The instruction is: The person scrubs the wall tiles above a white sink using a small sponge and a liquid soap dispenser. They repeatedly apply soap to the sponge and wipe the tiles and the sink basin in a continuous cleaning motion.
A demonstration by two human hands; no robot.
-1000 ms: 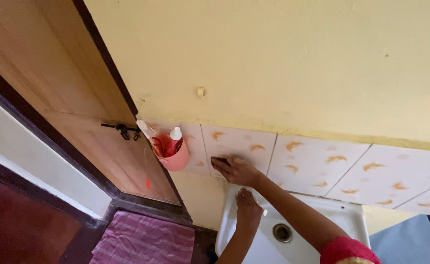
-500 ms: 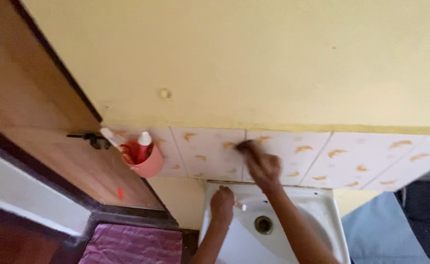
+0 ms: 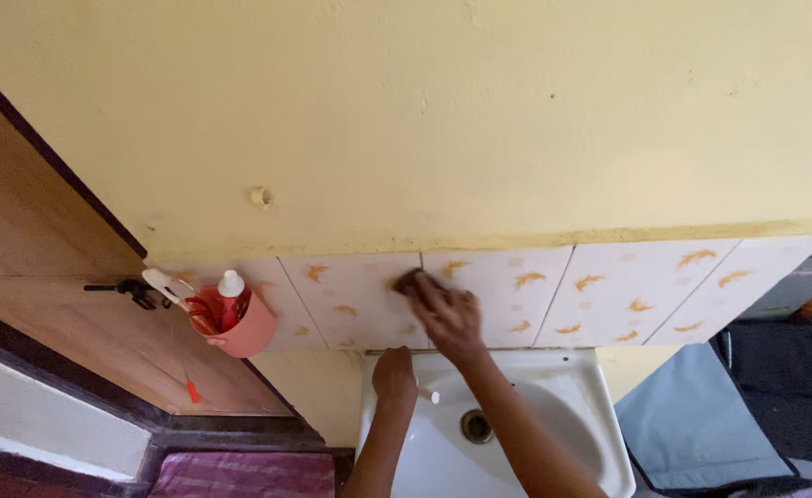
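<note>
Pressing a dark scrubbing pad (image 3: 409, 279) flat against the patterned wall tiles (image 3: 350, 300), right hand (image 3: 446, 312) with fingers spread over it, clamped on the pad. Just below, left hand (image 3: 394, 373) closed on the back rim of the white sink (image 3: 590, 387). Well to the left of both, hanging on the tiles: pink cup (image 3: 244, 327) holding a red-and-white tube (image 3: 229, 297) and a white-handled toothbrush (image 3: 166, 284).

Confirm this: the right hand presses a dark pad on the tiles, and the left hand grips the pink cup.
Not quite. The head view shows the left hand on the sink rim, apart from the pink cup. The right hand does press the dark pad on the tiles.
</note>
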